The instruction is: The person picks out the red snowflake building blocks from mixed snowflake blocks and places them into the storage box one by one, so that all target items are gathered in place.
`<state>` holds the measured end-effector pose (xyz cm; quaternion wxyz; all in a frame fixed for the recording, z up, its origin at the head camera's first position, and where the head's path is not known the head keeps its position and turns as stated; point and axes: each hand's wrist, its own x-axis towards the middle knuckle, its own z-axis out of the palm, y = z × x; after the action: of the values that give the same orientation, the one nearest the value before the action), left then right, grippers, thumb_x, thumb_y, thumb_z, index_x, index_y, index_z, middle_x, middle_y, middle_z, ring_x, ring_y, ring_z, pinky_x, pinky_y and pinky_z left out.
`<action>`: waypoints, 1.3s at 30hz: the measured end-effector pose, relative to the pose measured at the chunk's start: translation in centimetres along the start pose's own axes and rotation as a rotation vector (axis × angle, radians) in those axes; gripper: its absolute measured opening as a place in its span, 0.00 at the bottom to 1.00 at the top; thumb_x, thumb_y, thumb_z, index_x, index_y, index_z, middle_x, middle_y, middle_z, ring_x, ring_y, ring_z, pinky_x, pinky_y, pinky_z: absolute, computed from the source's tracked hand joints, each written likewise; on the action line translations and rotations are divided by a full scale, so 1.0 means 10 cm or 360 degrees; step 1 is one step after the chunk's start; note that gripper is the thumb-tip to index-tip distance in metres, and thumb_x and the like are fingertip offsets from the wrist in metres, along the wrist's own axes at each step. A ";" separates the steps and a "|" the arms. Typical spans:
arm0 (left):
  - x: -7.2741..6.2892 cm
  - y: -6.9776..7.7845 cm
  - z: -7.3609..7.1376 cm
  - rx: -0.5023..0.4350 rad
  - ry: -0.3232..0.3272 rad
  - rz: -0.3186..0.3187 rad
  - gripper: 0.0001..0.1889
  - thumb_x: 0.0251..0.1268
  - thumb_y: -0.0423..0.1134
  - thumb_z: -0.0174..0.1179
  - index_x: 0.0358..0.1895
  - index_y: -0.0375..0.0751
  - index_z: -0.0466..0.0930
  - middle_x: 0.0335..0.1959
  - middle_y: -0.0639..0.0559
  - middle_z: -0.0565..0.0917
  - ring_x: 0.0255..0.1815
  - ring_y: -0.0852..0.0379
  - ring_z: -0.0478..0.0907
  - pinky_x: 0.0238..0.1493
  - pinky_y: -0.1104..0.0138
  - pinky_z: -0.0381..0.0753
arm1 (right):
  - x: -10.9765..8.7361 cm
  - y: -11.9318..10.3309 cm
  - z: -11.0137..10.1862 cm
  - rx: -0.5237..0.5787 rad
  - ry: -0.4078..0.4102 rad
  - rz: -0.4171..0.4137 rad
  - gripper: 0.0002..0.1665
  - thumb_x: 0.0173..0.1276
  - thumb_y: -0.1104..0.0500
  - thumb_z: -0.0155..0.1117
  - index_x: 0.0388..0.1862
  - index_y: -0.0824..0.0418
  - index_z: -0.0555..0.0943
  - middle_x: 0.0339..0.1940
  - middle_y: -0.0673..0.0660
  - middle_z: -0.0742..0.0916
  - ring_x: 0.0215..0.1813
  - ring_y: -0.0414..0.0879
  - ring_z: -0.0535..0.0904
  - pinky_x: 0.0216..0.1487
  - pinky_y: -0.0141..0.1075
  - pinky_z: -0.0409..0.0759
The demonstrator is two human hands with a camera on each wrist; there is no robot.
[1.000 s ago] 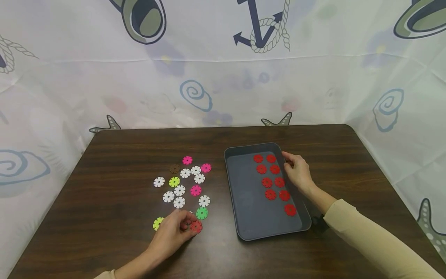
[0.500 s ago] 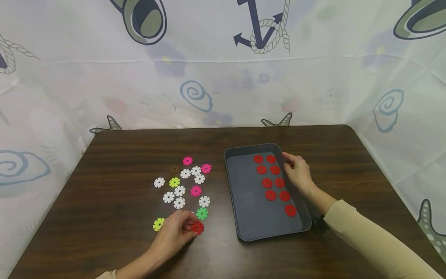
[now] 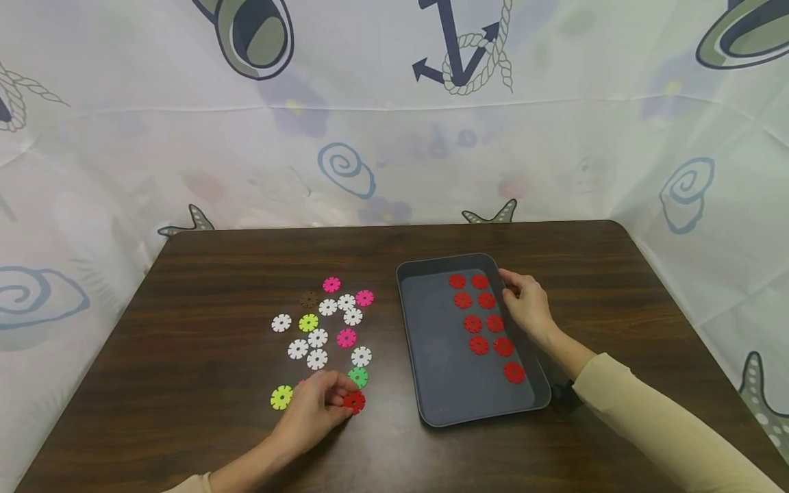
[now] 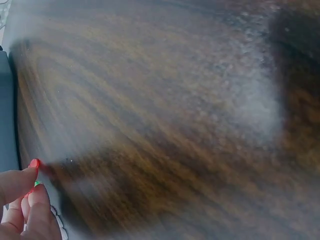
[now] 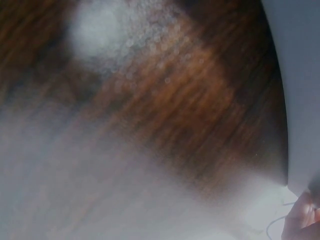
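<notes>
Between thumb and fingers my left hand (image 3: 313,409) pinches a red notched disc (image 3: 354,402), near the front of the table. In the left wrist view the red disc (image 4: 34,163) shows edge-on at the fingertips. Just behind it lies a green disc (image 3: 358,377), partly covered by the fingers. My right hand (image 3: 527,305) grips the right rim of a dark grey tray (image 3: 431,400). Inside the tray, several red discs (image 3: 479,344) lie flat in two columns along its right side. The right wrist view catches only the edge of my right hand (image 5: 302,220) beside the tray's outer wall.
Left of the tray, loose discs are spread over the brown table (image 3: 203,308): several white ones (image 3: 317,359), pink ones (image 3: 346,338), yellow ones (image 3: 281,397) and a brown one (image 3: 309,299). A patterned white cloth (image 3: 394,157) hangs behind the table.
My left hand has shifted slightly right with the red disc, which now stands more clear of the other discs. The right hand and tray have stayed in place.
</notes>
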<state>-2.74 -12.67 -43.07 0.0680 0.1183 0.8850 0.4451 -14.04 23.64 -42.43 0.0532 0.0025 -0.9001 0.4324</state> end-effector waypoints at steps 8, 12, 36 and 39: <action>0.01 0.04 0.01 -0.0056 -0.0036 -0.0017 0.14 0.43 0.20 0.68 0.34 0.37 0.82 0.31 0.51 0.81 0.27 0.66 0.77 0.31 0.74 0.79 | 0.00 -0.01 -0.01 0.0020 -0.0010 0.0010 0.24 0.66 0.73 0.49 0.62 0.73 0.70 0.53 0.70 0.78 0.49 0.57 0.74 0.48 0.44 0.73; 0.02 0.04 0.02 -0.0086 -0.0059 -0.0055 0.13 0.44 0.21 0.68 0.35 0.38 0.81 0.32 0.50 0.80 0.28 0.65 0.77 0.33 0.75 0.79 | 0.00 -0.01 -0.01 0.0016 -0.0003 0.0013 0.24 0.66 0.73 0.49 0.61 0.73 0.71 0.53 0.70 0.78 0.49 0.57 0.74 0.48 0.44 0.74; 0.58 0.69 0.08 -0.0760 -0.0316 -0.0193 0.14 0.55 0.25 0.63 0.46 0.28 0.78 0.38 0.42 0.82 0.34 0.58 0.80 0.37 0.71 0.80 | 0.01 -0.02 0.00 0.0016 0.0013 0.0016 0.24 0.65 0.72 0.50 0.61 0.72 0.71 0.51 0.69 0.78 0.48 0.56 0.75 0.46 0.41 0.74; 0.66 0.76 0.19 -0.0803 -0.0354 -0.0200 0.14 0.55 0.25 0.63 0.46 0.28 0.78 0.37 0.43 0.81 0.34 0.59 0.79 0.38 0.71 0.80 | 0.01 -0.02 0.00 0.0006 0.0024 0.0015 0.24 0.65 0.72 0.50 0.61 0.72 0.72 0.51 0.69 0.79 0.48 0.56 0.75 0.45 0.39 0.73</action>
<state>-7.54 -5.03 -38.21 0.2195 0.0905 0.7390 0.6305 -14.14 23.53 -42.26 0.0579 -0.0048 -0.8989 0.4343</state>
